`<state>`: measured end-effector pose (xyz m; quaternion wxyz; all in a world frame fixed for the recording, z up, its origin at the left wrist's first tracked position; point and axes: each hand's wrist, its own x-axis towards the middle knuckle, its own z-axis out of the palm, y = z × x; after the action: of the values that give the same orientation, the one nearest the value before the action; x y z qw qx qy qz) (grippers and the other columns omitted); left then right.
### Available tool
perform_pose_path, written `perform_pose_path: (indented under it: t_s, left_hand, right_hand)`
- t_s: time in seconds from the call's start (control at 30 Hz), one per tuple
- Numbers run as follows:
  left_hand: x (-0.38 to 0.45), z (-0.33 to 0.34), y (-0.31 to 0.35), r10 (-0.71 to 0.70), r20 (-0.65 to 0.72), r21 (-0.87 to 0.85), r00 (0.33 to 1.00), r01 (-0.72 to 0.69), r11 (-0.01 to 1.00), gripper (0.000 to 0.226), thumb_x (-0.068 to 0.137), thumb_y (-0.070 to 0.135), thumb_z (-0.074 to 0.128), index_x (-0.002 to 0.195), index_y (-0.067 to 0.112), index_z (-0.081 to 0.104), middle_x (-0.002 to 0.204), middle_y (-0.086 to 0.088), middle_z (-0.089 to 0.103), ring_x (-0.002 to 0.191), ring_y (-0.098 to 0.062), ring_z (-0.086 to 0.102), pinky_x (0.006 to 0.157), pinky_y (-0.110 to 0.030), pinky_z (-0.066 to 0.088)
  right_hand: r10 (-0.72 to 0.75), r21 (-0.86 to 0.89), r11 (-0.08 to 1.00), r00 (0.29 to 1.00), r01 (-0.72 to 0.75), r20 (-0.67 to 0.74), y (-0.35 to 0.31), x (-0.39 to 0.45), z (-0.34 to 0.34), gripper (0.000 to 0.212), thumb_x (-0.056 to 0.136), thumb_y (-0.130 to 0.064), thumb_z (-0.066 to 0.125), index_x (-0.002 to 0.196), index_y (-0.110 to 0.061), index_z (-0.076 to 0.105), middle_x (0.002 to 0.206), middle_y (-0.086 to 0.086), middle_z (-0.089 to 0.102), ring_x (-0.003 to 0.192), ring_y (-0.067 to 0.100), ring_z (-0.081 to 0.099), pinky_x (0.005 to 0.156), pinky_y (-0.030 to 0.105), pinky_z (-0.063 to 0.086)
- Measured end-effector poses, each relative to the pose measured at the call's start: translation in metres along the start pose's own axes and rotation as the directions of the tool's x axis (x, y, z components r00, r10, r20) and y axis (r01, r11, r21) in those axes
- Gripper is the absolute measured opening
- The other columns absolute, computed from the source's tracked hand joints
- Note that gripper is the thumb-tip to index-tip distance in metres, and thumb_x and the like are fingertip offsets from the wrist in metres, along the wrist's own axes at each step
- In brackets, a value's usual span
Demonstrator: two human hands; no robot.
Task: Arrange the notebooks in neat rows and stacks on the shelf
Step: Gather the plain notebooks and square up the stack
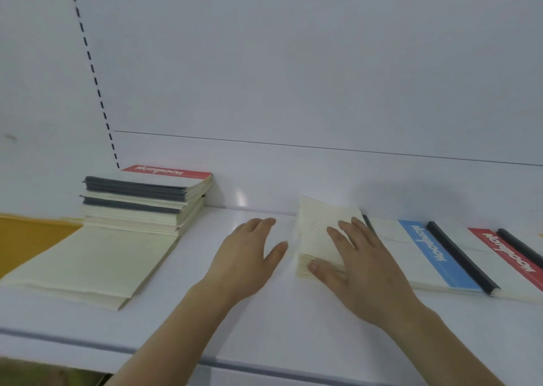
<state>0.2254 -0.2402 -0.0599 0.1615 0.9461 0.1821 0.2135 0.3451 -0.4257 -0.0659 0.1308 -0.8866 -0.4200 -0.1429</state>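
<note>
- The small cream stack of notebooks lies mid-shelf with its long axis running from the front edge toward the back wall, tilted slightly so its far end leans left.
- The right hand rests on top of that stack with straight, spread fingers pressing down; its thumb lies against the stack's near edge. It presses flat and grips nothing.
- The left hand hovers or rests flat on the bare white shelf just left of the stack, fingers relaxed and open, thumb pointing toward the stack's left side — near it, but I cannot tell whether it touches.
- So the stack sits between the two hands, under the right and just beside the left; the right hand is the one in contact.
- To the right, flat and overlapping, lie a blue-banded notebook and a red-banded notebook, each with a dark spine strip; the cream stack's right side meets or overlaps the blue one's edge.
- Well apart on the left stands a tall pile topped by a red cover, with a large cream stack in front of it.
- Likely next — squaring the small stack by closing the left hand in against its side, judging by the slight skew.
</note>
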Motion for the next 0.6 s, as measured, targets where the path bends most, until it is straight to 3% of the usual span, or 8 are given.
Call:
perform_pose_path:
  t_s: [0.17,0.37,0.43,0.5,0.6]
  left_hand:
    - [-0.034,-0.039,-0.053,0.003,-0.148,0.068,0.989,0.008,0.998,0.043,0.102,0.041,0.043,0.142,0.024,0.049,0.141,0.006,0.055,0.127,-0.016,0.051,0.105,-0.028,0.039]
    - [-0.078,-0.089,-0.159,-0.014,-0.171,0.187,0.985,0.046,0.981,0.035,0.1,0.035,0.049,0.127,0.021,0.064,0.126,0.005,0.067,0.115,-0.018,0.059,0.099,-0.032,0.045]
    - [-0.089,-0.104,-0.196,-0.097,-0.096,0.274,0.991,0.12,0.954,0.045,0.1,0.046,0.044,0.137,0.024,0.055,0.138,0.003,0.059,0.128,-0.02,0.051,0.108,-0.035,0.039]
    - [-0.1,-0.113,-0.225,-0.19,0.059,0.347,0.98,0.158,0.924,0.064,0.097,0.064,0.033,0.149,0.028,0.038,0.156,0.001,0.038,0.145,-0.022,0.03,0.119,-0.039,0.024]
    - [-0.114,-0.124,-0.253,-0.157,0.243,0.348,0.957,0.065,0.935,0.078,0.091,0.077,0.022,0.155,0.033,0.024,0.164,0.003,0.02,0.152,-0.022,0.013,0.123,-0.041,0.011]
  right_hand:
    - [-0.14,0.046,0.989,0.99,0.14,-0.006,-0.085,0.003,0.013,0.083,0.086,-0.076,0.013,0.148,-0.024,0.032,0.157,-0.005,0.026,0.148,0.014,0.008,0.12,0.033,0.014]
    - [-0.229,0.126,0.967,0.972,0.222,0.051,-0.207,0.009,0.04,0.073,0.091,-0.07,0.026,0.15,-0.027,0.027,0.159,-0.007,0.018,0.148,0.013,0.003,0.119,0.029,0.006]
    - [-0.248,0.15,0.96,0.967,0.237,0.056,-0.243,0.013,0.047,0.075,0.09,-0.069,0.028,0.15,-0.025,0.028,0.159,-0.006,0.019,0.148,0.014,0.005,0.118,0.028,0.006]
    - [-0.245,0.171,0.958,0.967,0.231,0.065,-0.27,0.017,0.059,0.079,0.087,-0.071,0.027,0.149,-0.022,0.03,0.158,-0.004,0.022,0.147,0.016,0.009,0.119,0.029,0.01]
    - [-0.224,0.175,0.964,0.964,0.198,0.143,-0.296,0.022,0.073,0.081,0.087,-0.071,0.03,0.149,-0.019,0.03,0.158,-0.001,0.023,0.146,0.017,0.012,0.119,0.029,0.012]
